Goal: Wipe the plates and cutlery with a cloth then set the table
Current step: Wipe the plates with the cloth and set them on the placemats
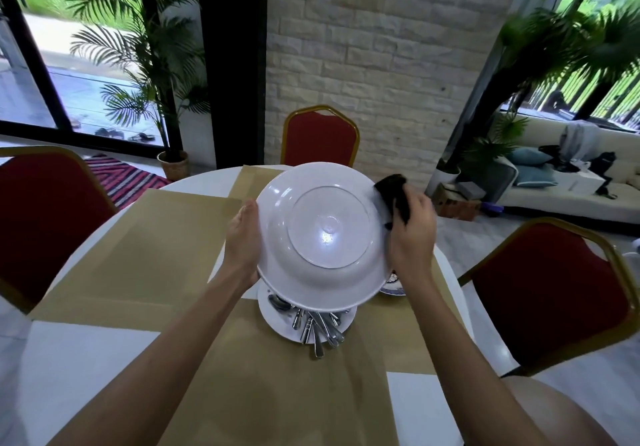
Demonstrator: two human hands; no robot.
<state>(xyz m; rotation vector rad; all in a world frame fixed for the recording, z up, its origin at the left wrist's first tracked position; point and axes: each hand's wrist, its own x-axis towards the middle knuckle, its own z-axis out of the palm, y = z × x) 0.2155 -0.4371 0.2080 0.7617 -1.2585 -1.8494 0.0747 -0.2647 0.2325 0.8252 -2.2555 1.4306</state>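
Note:
I hold a large white plate (322, 234) upside down above the table, its underside facing me. My left hand (242, 237) grips its left rim. My right hand (412, 234) holds a black cloth (394, 196) against the plate's right rim. Below the raised plate, a second white plate (277, 317) on the table carries several pieces of steel cutlery (320, 328). A small patterned dish (393, 284) peeks out under my right wrist, mostly hidden.
The round white table (86, 369) is covered with tan placemats (138, 258). Red chairs with gold frames stand at the left (45, 217), far side (320, 137) and right (550, 293). Potted palms and a white sofa sit beyond.

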